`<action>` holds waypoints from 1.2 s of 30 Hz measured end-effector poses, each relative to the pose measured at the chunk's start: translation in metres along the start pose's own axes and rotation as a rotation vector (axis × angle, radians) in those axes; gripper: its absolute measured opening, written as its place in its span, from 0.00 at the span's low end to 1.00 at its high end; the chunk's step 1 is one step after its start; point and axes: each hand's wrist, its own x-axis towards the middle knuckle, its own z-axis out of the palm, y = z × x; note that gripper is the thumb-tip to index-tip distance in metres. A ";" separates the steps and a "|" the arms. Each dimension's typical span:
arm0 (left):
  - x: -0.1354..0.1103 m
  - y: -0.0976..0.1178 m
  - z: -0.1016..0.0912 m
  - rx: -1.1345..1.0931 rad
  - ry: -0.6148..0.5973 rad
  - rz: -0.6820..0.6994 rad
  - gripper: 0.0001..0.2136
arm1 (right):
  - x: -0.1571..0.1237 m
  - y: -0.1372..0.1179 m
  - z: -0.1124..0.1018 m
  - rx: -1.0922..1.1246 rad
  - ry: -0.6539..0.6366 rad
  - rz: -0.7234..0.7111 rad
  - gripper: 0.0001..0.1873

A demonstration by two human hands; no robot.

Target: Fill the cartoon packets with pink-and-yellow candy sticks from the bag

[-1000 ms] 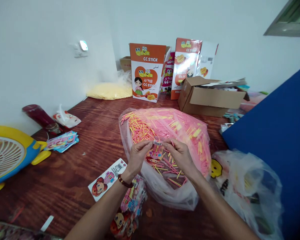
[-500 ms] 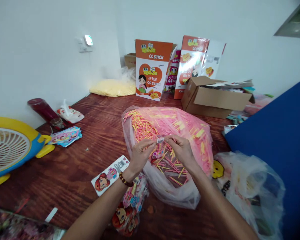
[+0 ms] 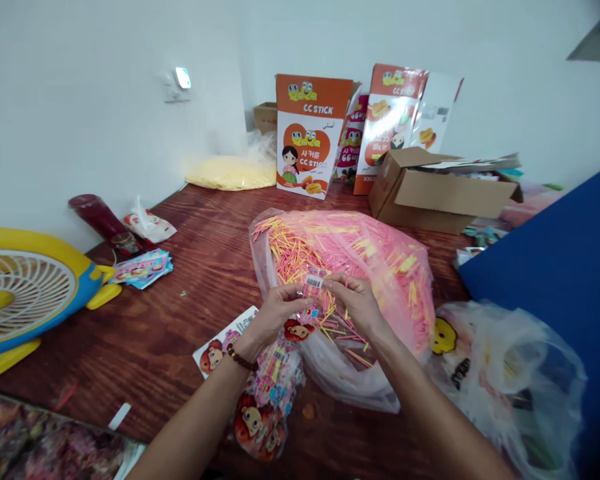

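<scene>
Between my hands is a small clear printed packet [image 3: 311, 293] with a barcode label near its top and a red-haired cartoon figure at its lower end. My left hand [image 3: 283, 308] pinches its left side, wearing a beaded bracelet at the wrist. The fingertips of my right hand [image 3: 355, 300] grip its upper right edge. Behind them lies a large clear bag [image 3: 375, 247] opened toward me, full of thin pink and yellow sticks [image 3: 293, 250]. Under my left forearm a pile of similar printed packets [image 3: 267, 413] rests on the table, beside a white printed card [image 3: 225, 343].
A yellow and blue fan [image 3: 30, 287] stands at the left, near flat packets [image 3: 145, 268] and a tissue pack [image 3: 151, 227]. Printed boxes [image 3: 307, 133] and an open carton [image 3: 445, 197] line the back. A plastic bag [image 3: 520, 380] and a blue panel [image 3: 545, 247] are at the right.
The packet has come slightly left and nearer, and its cartoon figure now shows below my left fingers. Both hands keep hold of it. The whole view has shifted a little.
</scene>
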 end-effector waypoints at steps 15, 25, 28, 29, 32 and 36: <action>-0.013 -0.012 -0.013 0.047 0.055 0.021 0.16 | -0.008 0.019 0.017 -0.030 -0.124 0.048 0.17; -0.029 -0.009 -0.029 0.129 0.110 -0.027 0.12 | -0.010 0.029 0.034 -0.140 -0.225 -0.030 0.17; -0.042 0.002 -0.036 0.197 0.132 -0.064 0.14 | -0.013 0.029 0.038 -0.153 -0.313 -0.008 0.16; -0.048 0.004 -0.040 0.218 0.149 -0.072 0.15 | -0.014 0.029 0.037 -0.166 -0.342 0.003 0.16; -0.072 0.005 -0.054 0.292 0.183 -0.126 0.15 | -0.014 0.033 0.022 -0.253 -0.345 0.004 0.15; -0.104 -0.020 -0.068 0.536 0.116 -0.168 0.12 | -0.007 0.052 -0.015 -0.503 -0.322 0.023 0.14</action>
